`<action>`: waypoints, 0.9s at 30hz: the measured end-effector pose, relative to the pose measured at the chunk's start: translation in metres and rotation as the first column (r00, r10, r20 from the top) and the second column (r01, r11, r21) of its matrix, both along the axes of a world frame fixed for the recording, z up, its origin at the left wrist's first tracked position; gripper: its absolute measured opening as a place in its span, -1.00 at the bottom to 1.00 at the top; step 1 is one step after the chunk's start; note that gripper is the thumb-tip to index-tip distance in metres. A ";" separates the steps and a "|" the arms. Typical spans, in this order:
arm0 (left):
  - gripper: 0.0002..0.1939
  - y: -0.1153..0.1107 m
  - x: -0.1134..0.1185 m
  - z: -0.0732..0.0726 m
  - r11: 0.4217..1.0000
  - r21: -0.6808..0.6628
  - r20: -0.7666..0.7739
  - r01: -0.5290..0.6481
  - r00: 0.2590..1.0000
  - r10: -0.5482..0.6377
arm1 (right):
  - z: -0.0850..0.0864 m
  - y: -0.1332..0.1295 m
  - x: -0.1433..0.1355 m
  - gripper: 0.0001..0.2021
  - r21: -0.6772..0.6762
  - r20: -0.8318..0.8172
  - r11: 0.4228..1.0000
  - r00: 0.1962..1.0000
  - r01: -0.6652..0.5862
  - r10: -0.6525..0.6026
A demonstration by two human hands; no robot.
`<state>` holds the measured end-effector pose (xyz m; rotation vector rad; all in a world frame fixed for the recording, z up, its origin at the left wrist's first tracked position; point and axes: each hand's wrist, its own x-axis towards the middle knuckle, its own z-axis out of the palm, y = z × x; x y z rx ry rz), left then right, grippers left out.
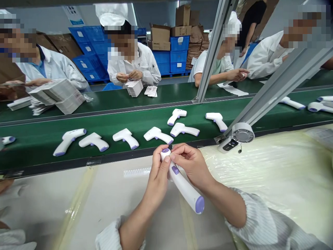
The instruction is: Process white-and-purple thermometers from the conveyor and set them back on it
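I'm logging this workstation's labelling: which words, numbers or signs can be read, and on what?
No text is readable.
Wall poster: too blurred.
Labels on blue crates: too small.
Cards on far bench: too small.
Cardboard box: print blurred.
Dark panel on fan: marks too small.
Held white device: no lettering shows.

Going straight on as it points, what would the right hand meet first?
The right hand would likely meet the white-and-purple plastic gun-shaped device in the left hand; contact may already exist, depth being unclear.
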<state>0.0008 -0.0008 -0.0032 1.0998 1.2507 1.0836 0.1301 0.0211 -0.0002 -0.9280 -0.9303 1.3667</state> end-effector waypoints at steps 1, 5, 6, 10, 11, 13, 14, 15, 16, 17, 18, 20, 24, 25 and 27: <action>-0.51 0.000 -0.001 -0.001 1.000 0.005 -0.006 -0.001 1.000 0.001 | -0.001 -0.001 0.000 -0.84 -0.008 -0.011 1.000 1.000 -0.001 0.001; -0.54 0.003 -0.006 -0.007 0.998 0.033 0.080 0.045 0.996 -0.048 | -0.008 0.002 0.003 -0.63 -0.118 -0.162 0.989 0.984 -0.094 0.074; -0.54 0.004 -0.008 -0.007 0.996 0.042 0.146 0.080 0.986 -0.085 | -0.011 0.008 0.005 -0.60 -0.141 -0.161 0.983 0.983 -0.116 0.093; -0.58 0.014 -0.021 0.001 0.985 0.120 0.423 0.121 0.892 -0.162 | -0.017 0.069 0.022 -0.78 -0.109 0.448 0.991 0.894 0.075 -0.019; -0.58 0.017 -0.027 0.003 0.987 0.139 0.450 0.081 0.883 -0.136 | -0.018 0.091 0.027 -0.78 -0.084 0.565 0.988 0.823 0.127 -0.057; -0.53 0.023 -0.040 0.007 0.990 0.136 0.432 -0.027 0.901 -0.035 | -0.019 0.135 0.034 -0.71 -0.062 0.672 0.979 0.733 0.196 -0.104; -0.49 0.025 -0.049 0.008 0.990 0.115 0.399 -0.083 0.916 0.031 | -0.021 0.154 0.036 -0.63 -0.068 0.707 0.971 0.698 0.229 -0.115; -0.44 0.027 -0.058 0.008 0.986 0.089 0.361 -0.140 0.927 0.099 | -0.023 0.171 0.036 -0.54 -0.082 0.736 0.962 0.667 0.260 -0.117; -0.40 0.028 -0.067 0.008 0.978 0.064 0.325 -0.200 0.931 0.169 | -0.026 0.185 0.035 -0.46 -0.102 0.757 0.953 0.643 0.287 -0.113; -0.37 0.030 -0.075 0.007 0.965 0.041 0.291 -0.260 0.927 0.238 | -0.029 0.196 0.034 -0.39 -0.124 0.770 0.943 0.629 0.310 -0.106; -0.34 0.031 -0.083 0.006 0.947 0.029 0.262 -0.319 0.917 0.300 | -0.032 0.204 0.033 -0.33 -0.145 0.773 0.933 0.626 0.328 -0.100; -0.27 0.039 -0.094 0.005 0.912 0.040 0.213 -0.409 0.895 0.392 | -0.034 0.215 0.033 -0.23 -0.183 0.754 0.918 0.649 0.352 -0.099; -0.38 0.089 -0.086 -0.002 0.909 0.231 -0.061 -0.346 0.928 0.368 | -0.020 0.216 0.042 -0.23 -0.261 0.601 0.909 0.792 0.326 -0.112; -0.45 0.108 -0.079 -0.005 0.917 0.283 -0.165 -0.281 0.928 0.335 | -0.014 0.212 0.045 -0.29 -0.272 0.539 0.914 0.834 0.302 -0.115; -0.56 0.150 -0.066 -0.013 0.922 0.329 -0.310 -0.204 0.899 0.310 | -0.001 0.194 0.051 -0.42 -0.261 0.412 0.930 0.901 0.258 -0.135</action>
